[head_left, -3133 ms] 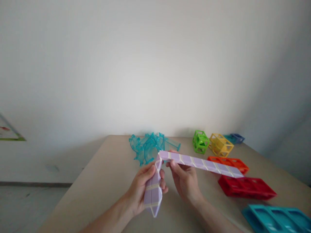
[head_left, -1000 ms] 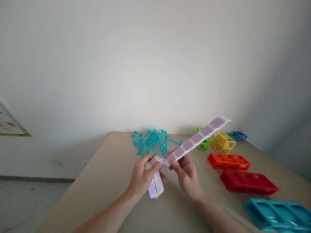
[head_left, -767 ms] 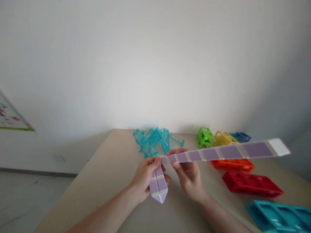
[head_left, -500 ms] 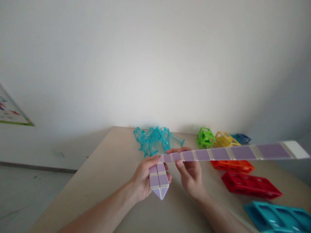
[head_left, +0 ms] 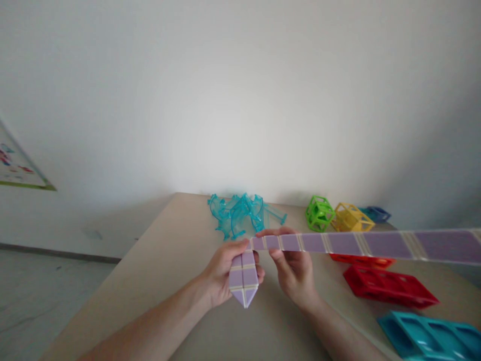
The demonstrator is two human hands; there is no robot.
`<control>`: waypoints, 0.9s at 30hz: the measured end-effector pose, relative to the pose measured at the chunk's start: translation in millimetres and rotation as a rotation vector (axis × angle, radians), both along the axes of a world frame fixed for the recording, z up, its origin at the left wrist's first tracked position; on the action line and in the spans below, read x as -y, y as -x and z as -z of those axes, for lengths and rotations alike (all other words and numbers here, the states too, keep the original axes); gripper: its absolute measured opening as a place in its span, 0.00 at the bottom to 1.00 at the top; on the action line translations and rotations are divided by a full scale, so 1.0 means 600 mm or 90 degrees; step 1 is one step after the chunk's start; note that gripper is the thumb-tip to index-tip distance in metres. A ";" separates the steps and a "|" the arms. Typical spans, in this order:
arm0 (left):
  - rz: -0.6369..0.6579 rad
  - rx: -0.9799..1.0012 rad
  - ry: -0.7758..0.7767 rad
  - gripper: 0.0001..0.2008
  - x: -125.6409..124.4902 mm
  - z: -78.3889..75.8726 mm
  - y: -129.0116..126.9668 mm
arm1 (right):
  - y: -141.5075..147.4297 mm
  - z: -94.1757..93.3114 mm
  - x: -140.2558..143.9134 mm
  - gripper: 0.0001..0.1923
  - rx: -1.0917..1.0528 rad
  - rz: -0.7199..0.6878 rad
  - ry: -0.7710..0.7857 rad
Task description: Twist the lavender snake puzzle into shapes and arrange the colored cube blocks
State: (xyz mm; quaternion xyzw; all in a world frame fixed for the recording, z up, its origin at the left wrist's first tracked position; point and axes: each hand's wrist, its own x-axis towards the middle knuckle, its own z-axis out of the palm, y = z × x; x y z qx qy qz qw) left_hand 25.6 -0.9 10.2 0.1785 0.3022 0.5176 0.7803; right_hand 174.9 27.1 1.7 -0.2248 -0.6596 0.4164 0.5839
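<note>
Above the near middle of the tabletop [head_left: 173,260], both hands hold one lilac folding strip [head_left: 361,244]: the left hand [head_left: 221,271] has its grip closed around the folded end that points down, and the right hand [head_left: 295,268] pinches the strip just beside the bend, from which it runs far right out of view. Farther out lie one pile of clear teal pieces [head_left: 240,216], one green cube [head_left: 319,213], one yellow cube [head_left: 351,217], one blue piece [head_left: 378,214], and to the right one orange frame [head_left: 363,260], one red frame [head_left: 389,287] and one teal frame [head_left: 428,335].

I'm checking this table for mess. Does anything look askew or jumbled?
Only the clear teal pieces at the table's far edge stand out: they lie in a tangled heap, while the colored frames sit apart. The left hand and right hand hold a purple tile strip, which is bent at the hands.
</note>
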 end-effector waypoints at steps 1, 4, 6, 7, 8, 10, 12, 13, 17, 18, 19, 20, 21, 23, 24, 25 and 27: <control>-0.006 0.004 -0.004 0.09 0.000 0.000 0.000 | 0.000 -0.002 0.000 0.10 0.004 0.006 0.002; -0.022 0.013 -0.010 0.09 0.000 -0.001 -0.002 | -0.003 -0.006 -0.002 0.12 0.006 0.028 0.011; -0.035 0.014 -0.013 0.10 0.001 -0.002 -0.004 | -0.005 -0.007 -0.001 0.11 -0.001 0.044 0.004; -0.042 0.013 -0.019 0.10 0.001 -0.002 -0.005 | -0.005 -0.007 0.000 0.12 -0.009 0.051 -0.010; -0.052 0.013 -0.028 0.10 0.002 -0.002 -0.005 | -0.004 -0.007 0.001 0.12 -0.017 0.055 -0.028; -0.070 0.020 -0.050 0.11 0.002 -0.002 -0.007 | -0.001 -0.006 0.006 0.14 -0.021 0.058 -0.053; -0.087 0.028 -0.068 0.11 0.003 -0.001 -0.007 | 0.004 -0.007 0.012 0.16 -0.015 0.059 -0.063; -0.100 0.024 -0.075 0.12 0.003 0.000 -0.007 | 0.005 -0.007 0.013 0.16 -0.007 0.057 -0.064; -0.198 -0.046 -0.117 0.14 0.003 0.000 -0.002 | 0.003 -0.008 0.007 0.11 0.029 0.034 -0.104; -0.222 -0.062 -0.130 0.15 0.002 -0.001 0.001 | 0.000 -0.009 0.004 0.10 0.053 0.022 -0.121; -0.246 -0.075 -0.143 0.15 0.000 -0.003 0.004 | -0.003 -0.010 0.001 0.09 0.083 0.007 -0.138; -0.270 -0.089 -0.156 0.15 -0.001 -0.005 0.007 | -0.004 -0.011 -0.001 0.10 0.115 -0.010 -0.152; -0.295 -0.106 -0.169 0.15 -0.003 -0.007 0.010 | -0.005 -0.013 -0.001 0.12 0.144 -0.026 -0.163; -0.339 -0.141 -0.199 0.15 -0.005 -0.011 0.016 | -0.004 -0.017 0.001 0.14 0.175 -0.040 -0.168; -0.354 -0.157 -0.211 0.15 -0.006 -0.012 0.019 | -0.002 -0.018 0.003 0.14 0.176 -0.037 -0.163; -0.361 -0.169 -0.220 0.16 -0.007 -0.013 0.021 | 0.000 -0.018 0.005 0.14 0.168 -0.030 -0.155; -0.362 -0.185 -0.229 0.17 -0.008 -0.013 0.023 | 0.003 -0.016 0.008 0.12 0.143 -0.014 -0.128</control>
